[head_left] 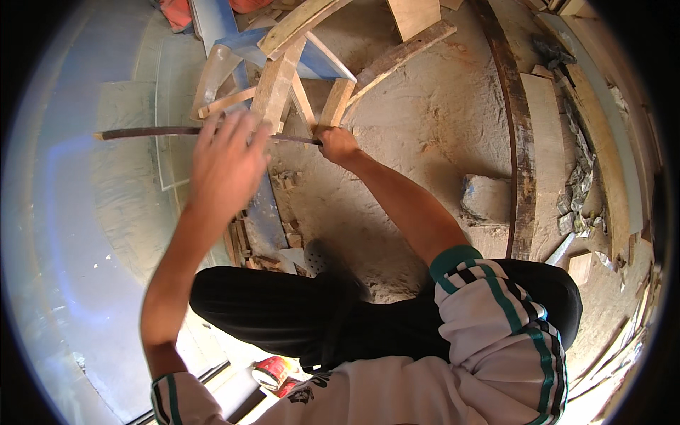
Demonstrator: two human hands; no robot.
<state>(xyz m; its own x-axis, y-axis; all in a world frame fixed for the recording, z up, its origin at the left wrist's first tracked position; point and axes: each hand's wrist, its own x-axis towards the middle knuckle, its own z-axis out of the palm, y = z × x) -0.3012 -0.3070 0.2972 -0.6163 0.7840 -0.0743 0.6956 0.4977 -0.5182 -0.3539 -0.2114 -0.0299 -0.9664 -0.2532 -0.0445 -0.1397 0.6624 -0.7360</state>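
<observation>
A long, thin dark strip (156, 132) lies crosswise in front of me, its paler tip at the left; I cannot tell its material. My right hand (338, 146) is closed around its right end, right beside the foot of a short wooden leg (336, 103). Over the strip's middle is my left hand (230, 159), blurred, with fingers apart; whether it touches the strip is hidden. Just beyond both hands stands a rough wooden frame (278, 85) of nailed pieces, with a blue-painted board (319, 62) across it.
Wood offcuts (244, 241) lie by my knee. On the right are a stone block (487, 198), a long dark plank (520, 149) and rubble (582, 184). A pale sheet-like surface (106, 234) spans the left. A red container (270, 372) sits beside me.
</observation>
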